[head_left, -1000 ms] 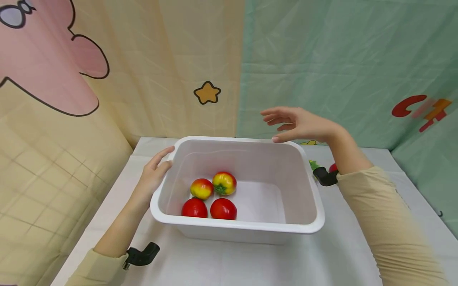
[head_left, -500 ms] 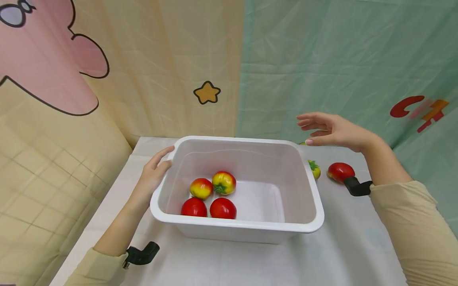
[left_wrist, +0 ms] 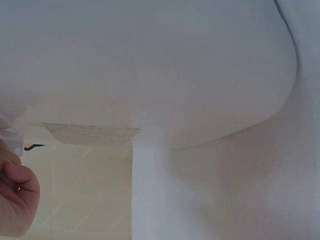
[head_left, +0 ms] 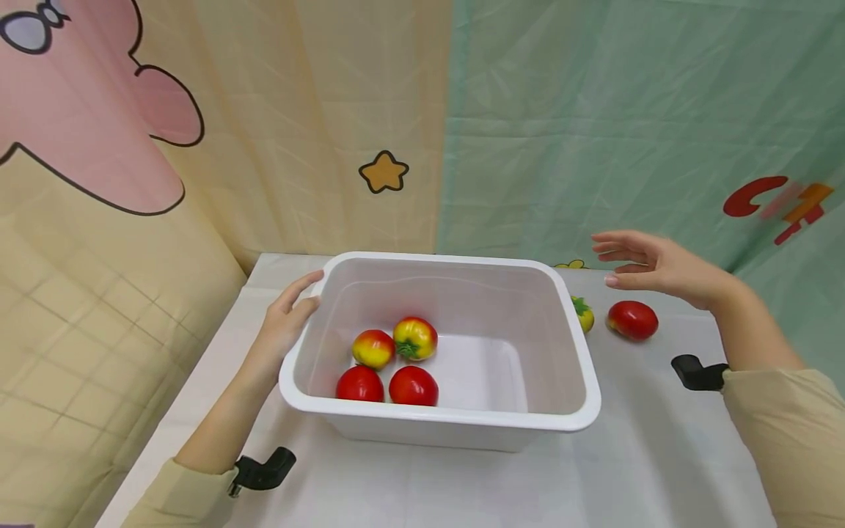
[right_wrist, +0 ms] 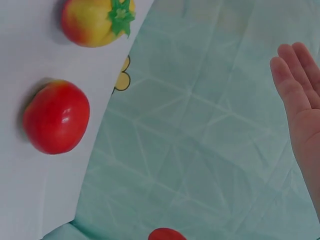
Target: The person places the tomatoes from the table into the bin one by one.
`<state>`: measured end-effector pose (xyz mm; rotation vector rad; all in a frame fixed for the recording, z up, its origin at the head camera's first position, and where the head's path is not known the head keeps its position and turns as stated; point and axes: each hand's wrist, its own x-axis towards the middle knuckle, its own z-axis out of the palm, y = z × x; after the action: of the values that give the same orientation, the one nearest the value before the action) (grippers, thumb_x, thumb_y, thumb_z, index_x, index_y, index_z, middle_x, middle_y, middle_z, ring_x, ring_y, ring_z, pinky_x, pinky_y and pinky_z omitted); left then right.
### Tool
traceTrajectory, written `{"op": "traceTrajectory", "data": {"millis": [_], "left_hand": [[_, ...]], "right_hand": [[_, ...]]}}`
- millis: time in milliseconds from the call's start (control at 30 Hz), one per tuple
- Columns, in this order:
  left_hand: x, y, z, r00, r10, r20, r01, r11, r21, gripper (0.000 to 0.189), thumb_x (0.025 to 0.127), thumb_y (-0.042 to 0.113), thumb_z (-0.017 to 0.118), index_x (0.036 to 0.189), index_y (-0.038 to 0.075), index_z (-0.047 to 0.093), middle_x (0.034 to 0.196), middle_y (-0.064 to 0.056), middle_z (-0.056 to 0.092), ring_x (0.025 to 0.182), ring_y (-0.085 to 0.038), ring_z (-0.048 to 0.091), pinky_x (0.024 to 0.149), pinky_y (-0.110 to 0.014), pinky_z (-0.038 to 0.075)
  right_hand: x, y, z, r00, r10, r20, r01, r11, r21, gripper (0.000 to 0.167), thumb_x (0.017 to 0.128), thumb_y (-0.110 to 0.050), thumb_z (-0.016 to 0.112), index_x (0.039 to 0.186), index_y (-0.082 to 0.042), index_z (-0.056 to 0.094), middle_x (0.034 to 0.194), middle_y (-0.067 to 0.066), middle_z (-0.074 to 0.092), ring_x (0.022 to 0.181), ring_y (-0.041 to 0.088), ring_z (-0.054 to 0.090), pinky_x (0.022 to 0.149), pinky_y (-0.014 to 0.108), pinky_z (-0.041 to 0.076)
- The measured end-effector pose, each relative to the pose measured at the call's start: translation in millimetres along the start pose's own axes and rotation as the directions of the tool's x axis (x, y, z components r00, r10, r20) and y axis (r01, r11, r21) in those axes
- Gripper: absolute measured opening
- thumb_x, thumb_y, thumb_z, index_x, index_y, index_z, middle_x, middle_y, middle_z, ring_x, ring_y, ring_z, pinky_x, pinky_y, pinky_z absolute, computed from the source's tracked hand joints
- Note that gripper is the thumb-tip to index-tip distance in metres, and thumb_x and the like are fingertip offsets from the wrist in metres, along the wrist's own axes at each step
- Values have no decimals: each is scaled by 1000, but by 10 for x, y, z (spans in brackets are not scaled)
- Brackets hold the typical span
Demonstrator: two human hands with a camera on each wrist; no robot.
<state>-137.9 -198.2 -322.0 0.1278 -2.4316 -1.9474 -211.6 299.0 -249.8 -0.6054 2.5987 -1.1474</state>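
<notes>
A white plastic tub (head_left: 574, 411) stands on the table. My left hand (head_left: 284, 326) grips its left rim, fingers and thumb at the edge; in the left wrist view the hand (left_wrist: 20, 197) shows bent fingers at the lower left, next to the tub's pale wall (left_wrist: 150, 65). My right hand (head_left: 667, 268) is in the air right of the tub, holding nothing, fingers (right_wrist: 292, 85) extended. Below it lies a glossy red tomato (head_left: 632, 320). A yellow-and-red tomato (head_left: 582, 315) with a green leafy top is partly hidden behind the tub's right rim.
Inside the tub, on its left side, sit two yellow-and-red tomatoes (head_left: 416, 339) and two red ones (head_left: 413, 386). A white cloth (head_left: 449, 484) covers the table. Printed curtains (head_left: 561, 110) hang behind and beside it.
My right hand has moved from above the tub's back right corner out to the right and slightly down, uncovering the red tomato on the table. The left hand and tub have stayed put.
</notes>
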Motion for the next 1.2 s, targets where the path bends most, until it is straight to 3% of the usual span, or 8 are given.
{"op": "traceTrajectory", "data": {"millis": [333, 500, 767, 967, 1100, 1200], "left_hand": [[5, 3, 1, 1000, 4, -5, -4, 1000, -2, 48, 98, 26, 40, 145, 20, 35, 136, -15, 43, 93, -13, 59, 74, -26, 53], [-13, 4, -3, 1000, 2, -6, -2, 1000, 1, 48, 97, 28, 40, 144, 21, 35, 137, -15, 42, 94, -16, 59, 74, -27, 53], [-6, 5, 2, 1000, 3, 3, -3, 1000, -13, 48, 98, 27, 40, 145, 20, 35, 136, -15, 43, 92, -13, 60, 74, -27, 53], [-19, 8, -6, 1000, -3, 4, 3, 1000, -21, 47, 98, 27, 40, 144, 21, 35, 137, -15, 42, 92, -14, 59, 74, -26, 53], [-21, 10, -4, 1000, -5, 3, 5, 1000, -21, 47, 98, 27, 39, 144, 21, 35, 137, -14, 42, 91, -13, 59, 74, -25, 53], [-17, 10, 2, 1000, -4, 0, 4, 1000, -15, 48, 98, 27, 39, 144, 21, 35, 137, -14, 42, 92, -15, 59, 74, -26, 53]], "right_hand": [[-196, 311, -21, 997, 49, -66, -52, 998, -45, 57, 91, -21, 60, 142, -16, 35, 131, -6, 43, 109, -6, 44, 79, 16, 45], [-266, 482, 20, 992, 88, -94, -92, 995, -42, 58, 92, -23, 59, 142, -13, 33, 126, -12, 44, 106, -10, 44, 79, 16, 45], [-395, 759, 75, 991, 80, -110, -88, 993, -76, 60, 92, -22, 58, 143, -7, 30, 132, 6, 42, 103, -12, 41, 75, 18, 47], [-458, 911, 144, 985, 86, -147, -94, 994, -51, 59, 92, -23, 58, 142, -8, 32, 124, -15, 43, 104, -11, 43, 75, 16, 46], [-506, 1008, 186, 983, 107, -152, -115, 992, -44, 59, 92, -26, 57, 142, -8, 32, 129, -2, 45, 106, -8, 43, 75, 15, 45], [-535, 1076, 222, 975, 150, -165, -159, 986, -43, 63, 92, -30, 57, 144, -9, 29, 137, 16, 38, 116, 10, 42, 85, 35, 49]]}}
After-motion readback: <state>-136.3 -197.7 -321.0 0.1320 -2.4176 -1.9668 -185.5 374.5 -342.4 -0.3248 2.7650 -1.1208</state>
